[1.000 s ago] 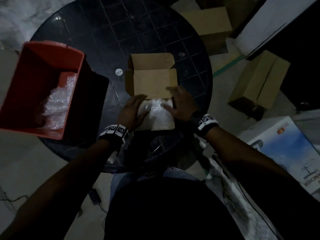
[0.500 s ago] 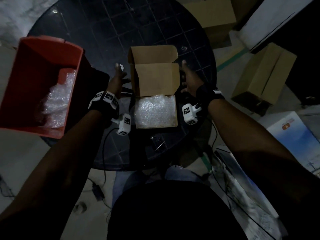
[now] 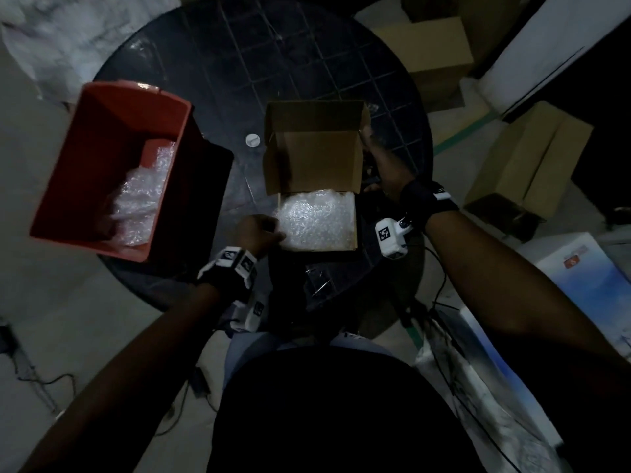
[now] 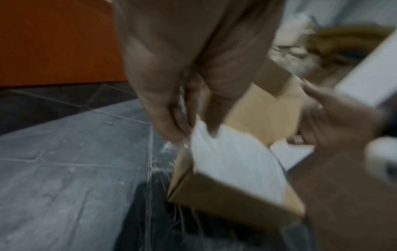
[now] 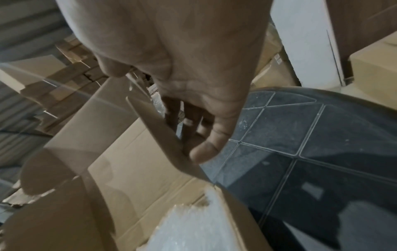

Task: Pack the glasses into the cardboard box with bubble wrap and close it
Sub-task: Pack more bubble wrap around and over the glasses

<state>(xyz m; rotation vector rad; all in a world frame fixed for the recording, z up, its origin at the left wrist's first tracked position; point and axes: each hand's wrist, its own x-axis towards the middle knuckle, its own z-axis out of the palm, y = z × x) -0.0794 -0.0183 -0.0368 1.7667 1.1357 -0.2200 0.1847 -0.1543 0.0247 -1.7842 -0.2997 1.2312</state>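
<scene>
A small cardboard box [image 3: 314, 158] stands mid-table with its lid upright at the far side. A sheet of bubble wrap [image 3: 317, 220] fills it to the rim, and no glasses show. My left hand [image 3: 264, 230] is at the box's near left edge. In the left wrist view its thumb and fingers [image 4: 182, 129] pinch the bubble wrap [image 4: 232, 161] where it meets the left wall. My right hand [image 3: 375, 155] reaches along the lid's right side. In the right wrist view it [image 5: 193, 139] holds the lid's side flap [image 5: 154, 129], thumb in front and fingers behind.
A red bin [image 3: 102, 138] holding more bubble wrap [image 3: 143, 199] sits at the left of the round black table [image 3: 239, 63]. A white cap [image 3: 252, 140] lies between bin and box. Cardboard boxes [image 3: 532, 165] and a blue-white carton [image 3: 597, 285] stand on the floor to the right.
A second ago both hands pressed on the bubble wrap, then both went to the lid's sides. Since then the left hand has come back to the box's near left edge. The right stays at the lid.
</scene>
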